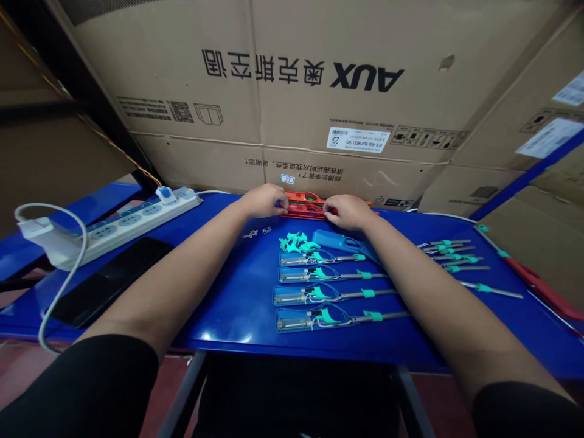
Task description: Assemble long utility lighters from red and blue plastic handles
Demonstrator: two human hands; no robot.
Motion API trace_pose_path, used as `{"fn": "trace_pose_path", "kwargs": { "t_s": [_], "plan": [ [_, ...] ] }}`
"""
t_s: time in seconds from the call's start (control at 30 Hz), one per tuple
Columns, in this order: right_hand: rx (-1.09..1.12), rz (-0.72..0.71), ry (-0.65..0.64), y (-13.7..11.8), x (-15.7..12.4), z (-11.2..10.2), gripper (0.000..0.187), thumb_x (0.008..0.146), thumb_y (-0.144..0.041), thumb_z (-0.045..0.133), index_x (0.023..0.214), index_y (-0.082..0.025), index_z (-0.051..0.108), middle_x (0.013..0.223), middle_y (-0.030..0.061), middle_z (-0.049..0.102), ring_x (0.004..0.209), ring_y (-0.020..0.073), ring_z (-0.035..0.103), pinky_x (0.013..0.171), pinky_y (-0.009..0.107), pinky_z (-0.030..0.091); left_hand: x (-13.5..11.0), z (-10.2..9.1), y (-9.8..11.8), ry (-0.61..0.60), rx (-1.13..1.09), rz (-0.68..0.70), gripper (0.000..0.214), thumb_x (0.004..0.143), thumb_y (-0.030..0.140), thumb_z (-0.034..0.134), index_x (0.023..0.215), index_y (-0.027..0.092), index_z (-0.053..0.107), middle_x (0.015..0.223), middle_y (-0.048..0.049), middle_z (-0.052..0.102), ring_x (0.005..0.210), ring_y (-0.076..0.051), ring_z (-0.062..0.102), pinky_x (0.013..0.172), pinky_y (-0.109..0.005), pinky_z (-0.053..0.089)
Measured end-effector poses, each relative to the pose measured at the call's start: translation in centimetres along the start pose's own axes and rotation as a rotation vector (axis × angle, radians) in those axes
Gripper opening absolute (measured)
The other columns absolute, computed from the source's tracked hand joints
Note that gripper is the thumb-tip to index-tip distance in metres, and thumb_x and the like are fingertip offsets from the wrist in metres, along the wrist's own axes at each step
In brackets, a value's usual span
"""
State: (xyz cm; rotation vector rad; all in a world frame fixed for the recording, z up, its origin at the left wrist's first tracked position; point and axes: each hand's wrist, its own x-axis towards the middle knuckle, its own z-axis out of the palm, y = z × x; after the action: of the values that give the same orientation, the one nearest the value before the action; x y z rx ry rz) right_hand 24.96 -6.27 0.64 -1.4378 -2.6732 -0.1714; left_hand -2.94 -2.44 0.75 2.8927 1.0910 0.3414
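Red plastic frames [305, 211], two, sit pinched between closed fingers of left hand [263, 201] and right hand [348, 212].

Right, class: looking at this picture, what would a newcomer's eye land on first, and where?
Most striking are the metal rod assemblies with teal clips, lined up in rows on the blue table. Beyond them, the left hand and right hand meet over red plastic pieces. Behind, a large cardboard carton bears upside-down AUX lettering.
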Motion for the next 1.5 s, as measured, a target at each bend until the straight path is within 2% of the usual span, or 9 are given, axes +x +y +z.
{"fn": "trace_pose_path", "kwargs": {
  "t_s": [0.23, 0.37, 0.53, 0.63, 0.8, 1.0, 1.23, 1.4, 1.5],
  "plan": [
    [0.019, -0.028, -0.007, 0.1, -0.9, -1.0, 0.019, 0.090, -0.031, 0.054, 0.096, -0.021, 0.069, 0.106, 0.0079, 0.074, 0.095, 0.0231, 0.064, 0.075, 0.031, 0.043, 0.0, 0.1, 0.3, 0.017, 0.010, 0.018, 0.013, 0.082, 0.029, 0.068, 0.086, 0.017, 0.071, 0.090, -0.0040, 0.069, 0.082, -0.016, 0.063, 0.076, -0.026, 0.044],
    [0.076, 0.067, -0.065, 1.5, -4.6, -3.7, 0.025, 0.091, -0.039, 0.053, 0.093, -0.020, 0.069, 0.093, 0.0073, 0.074, 0.081, 0.0206, 0.064, 0.067, 0.030, 0.042, 0.1, -0.2, 1.2, 0.049, 0.017, 0.003, 0.014, 0.083, 0.029, 0.067, 0.088, 0.017, 0.071, 0.091, -0.0057, 0.069, 0.082, -0.017, 0.062, 0.073, -0.027, 0.043],
    [0.159, 0.284, -0.443, 2.5, -10.4, -5.4, 0.030, 0.078, -0.050, 0.065, 0.089, -0.022, 0.069, 0.089, 0.0046, 0.074, 0.073, 0.0194, 0.064, 0.062, 0.029, 0.042, 1.3, 0.2, 6.3, -0.007, -0.069, 0.156, 0.024, 0.089, 0.038, 0.063, 0.094, 0.017, 0.073, 0.093, -0.0055, 0.072, 0.084, -0.017, 0.064, 0.076, -0.028, 0.045],
    [0.143, 0.283, -0.515, 1.6, -11.7, -5.1, 0.030, 0.075, -0.051, 0.067, 0.082, -0.022, 0.067, 0.084, 0.0035, 0.072, 0.070, 0.0188, 0.062, 0.057, 0.028, 0.037, 2.1, 1.3, 9.3, -0.073, -0.065, 0.183, 0.031, 0.090, 0.042, 0.063, 0.108, 0.018, 0.072, 0.107, -0.0071, 0.073, 0.096, -0.020, 0.065, 0.083, -0.029, 0.046],
    [0.092, 0.183, -0.414, 1.6, -11.7, -5.0, 0.022, 0.083, -0.041, 0.059, 0.074, -0.022, 0.065, 0.071, 0.0022, 0.068, 0.061, 0.0171, 0.055, 0.055, 0.029, 0.034, 2.6, 2.8, 10.2, -0.135, -0.066, 0.146, 0.031, 0.088, 0.039, 0.065, 0.111, 0.019, 0.072, 0.109, -0.0067, 0.073, 0.095, -0.019, 0.066, 0.080, -0.027, 0.048],
    [0.213, 0.256, 0.058, 5.5, -11.9, -4.2, 0.045, 0.098, -0.042, 0.039, 0.114, -0.018, 0.073, 0.117, 0.0101, 0.074, 0.105, 0.0268, 0.067, 0.088, 0.035, 0.049, 2.7, 2.6, 9.6, -0.148, -0.114, 0.118, 0.040, 0.083, 0.042, 0.072, 0.114, 0.017, 0.072, 0.108, -0.0077, 0.071, 0.092, -0.019, 0.067, 0.077, -0.026, 0.049],
    [0.162, 0.189, -0.067, 6.5, -9.4, 0.0, 0.040, 0.097, -0.039, 0.047, 0.125, -0.023, 0.070, 0.130, 0.0078, 0.070, 0.118, 0.0263, 0.064, 0.101, 0.038, 0.048, 3.0, 2.5, 9.3, -0.222, -0.150, 0.074, 0.050, 0.082, 0.045, 0.072, 0.123, 0.017, 0.068, 0.120, -0.0090, 0.071, 0.104, -0.023, 0.067, 0.087, -0.030, 0.049],
    [0.118, 0.203, -0.055, 6.8, -10.6, -1.0, 0.041, 0.092, -0.038, 0.056, 0.126, -0.019, 0.068, 0.118, 0.0119, 0.073, 0.104, 0.0287, 0.067, 0.091, 0.041, 0.051, 3.2, 2.6, 9.0, -0.255, -0.236, 0.032, 0.061, 0.077, 0.044, 0.075, 0.130, 0.017, 0.063, 0.119, -0.0085, 0.071, 0.102, -0.021, 0.067, 0.086, -0.027, 0.050],
    [0.133, 0.191, -0.013, 6.4, -11.5, -2.0, 0.034, 0.091, -0.041, 0.057, 0.111, -0.018, 0.073, 0.110, 0.0122, 0.073, 0.096, 0.0268, 0.067, 0.084, 0.039, 0.052, 3.2, 2.6, 9.2, -0.259, -0.221, 0.042, 0.062, 0.077, 0.044, 0.074, 0.130, 0.014, 0.063, 0.118, -0.0100, 0.069, 0.102, -0.021, 0.066, 0.084, -0.026, 0.050]
  ]
}}
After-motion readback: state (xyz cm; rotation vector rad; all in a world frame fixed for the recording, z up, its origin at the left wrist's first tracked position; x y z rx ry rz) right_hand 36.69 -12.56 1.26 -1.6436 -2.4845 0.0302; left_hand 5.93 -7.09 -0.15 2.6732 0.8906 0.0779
